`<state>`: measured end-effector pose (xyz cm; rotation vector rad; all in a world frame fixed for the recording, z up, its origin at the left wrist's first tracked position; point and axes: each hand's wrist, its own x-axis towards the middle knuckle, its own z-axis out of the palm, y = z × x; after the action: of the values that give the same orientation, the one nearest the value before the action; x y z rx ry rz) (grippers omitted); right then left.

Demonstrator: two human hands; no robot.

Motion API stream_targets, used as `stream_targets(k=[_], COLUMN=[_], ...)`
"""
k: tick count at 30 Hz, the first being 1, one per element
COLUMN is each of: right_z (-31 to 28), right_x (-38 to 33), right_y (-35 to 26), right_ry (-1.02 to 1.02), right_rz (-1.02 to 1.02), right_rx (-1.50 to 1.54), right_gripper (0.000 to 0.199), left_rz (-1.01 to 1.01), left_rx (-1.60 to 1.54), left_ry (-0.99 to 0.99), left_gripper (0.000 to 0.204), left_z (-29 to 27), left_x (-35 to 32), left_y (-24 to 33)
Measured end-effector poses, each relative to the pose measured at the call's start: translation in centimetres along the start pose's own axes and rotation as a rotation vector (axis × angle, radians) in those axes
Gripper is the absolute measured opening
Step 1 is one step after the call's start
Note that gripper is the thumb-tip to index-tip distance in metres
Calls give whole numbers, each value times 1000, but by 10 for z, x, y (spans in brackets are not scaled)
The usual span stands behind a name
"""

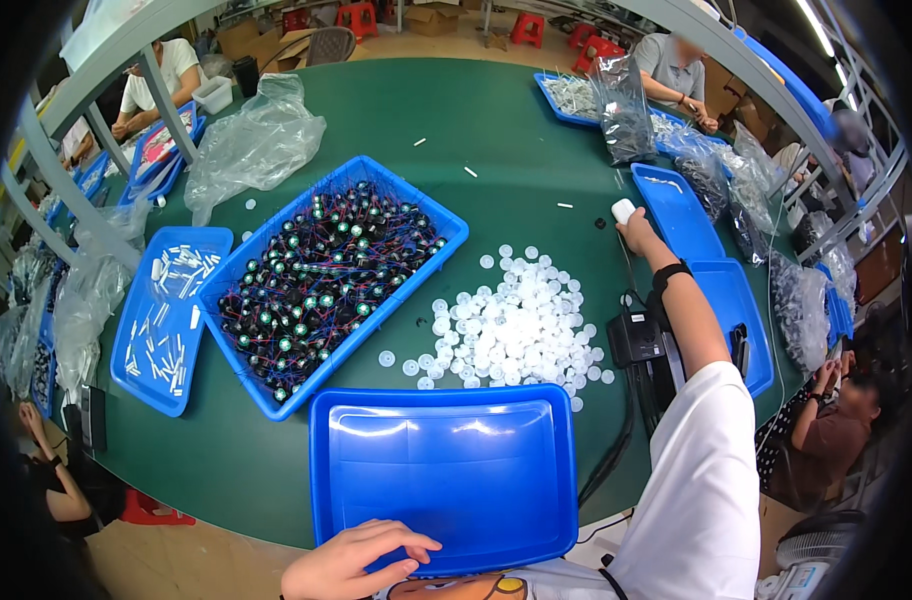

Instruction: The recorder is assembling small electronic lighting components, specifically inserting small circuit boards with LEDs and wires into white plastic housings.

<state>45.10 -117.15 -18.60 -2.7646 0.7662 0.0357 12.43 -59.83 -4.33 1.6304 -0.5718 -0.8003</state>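
Holding white object in right fingers

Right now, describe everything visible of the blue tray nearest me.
The nearest blue tray looks like glossy plastic: rectangular, with rounded corners, low walls and a raised rim; its floor shows bright reflections. It lies open side up, long side toward you. Your left hand is over its near left part; contact is unclear. Translucent white discs are heaped just beyond its far rim, and a blue tray of wired parts sits by its far left corner.
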Motion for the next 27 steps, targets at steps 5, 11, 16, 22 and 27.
stream_targets(k=[5, 11, 16, 22, 27], right_z=[-3, -42, -73, -94, -70], right_x=[3, -36, -198, -410, -456], right_y=[4, -4, -110, -167, -159], right_ry=[11, 119, -83, -515, -381], right_rz=[-94, -356, -722, -994, -1232], right_rx=[-93, -68, 215, 47, 144], right_gripper=[62, 52, 41, 51, 48], left_rz=[8, 1, -12, 111, 174], left_rx=[-55, -98, -347, -450, -572], left_ry=[30, 40, 221, 442, 511], left_gripper=[21, 27, 35, 52, 34], left_z=[0, 0, 10, 26, 43], left_x=[-2, -3, 12, 32, 37], left_y=[-4, -22, -22, -21, -34])
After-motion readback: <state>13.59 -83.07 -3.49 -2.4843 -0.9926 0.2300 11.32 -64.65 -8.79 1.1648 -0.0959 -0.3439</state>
